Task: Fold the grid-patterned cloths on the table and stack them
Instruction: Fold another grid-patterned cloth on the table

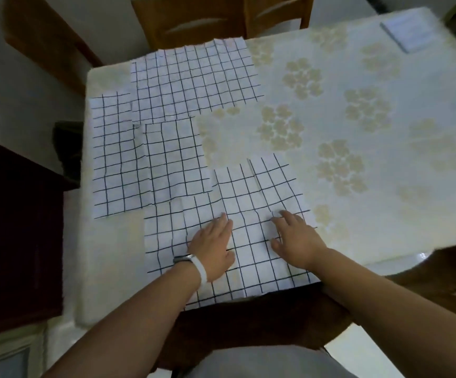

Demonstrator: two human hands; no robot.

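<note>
Three white cloths with black grid lines lie on the table. The nearest cloth (248,192) is spread flat at the table's front edge, with a crease near its far side. My left hand (213,244) lies flat on it with straight fingers. My right hand (295,238) presses the same cloth further right, fingers spread. A second cloth (145,165) lies to the left, partly overlapping the near one. The third cloth (194,80) lies at the far left corner, its near edge over the second cloth.
The table (371,165) wears a cream covering with pale flower prints. A small white pad (406,30) sits at its far right corner. Wooden chairs (202,17) stand behind the table, and dark furniture (11,227) stands to the left.
</note>
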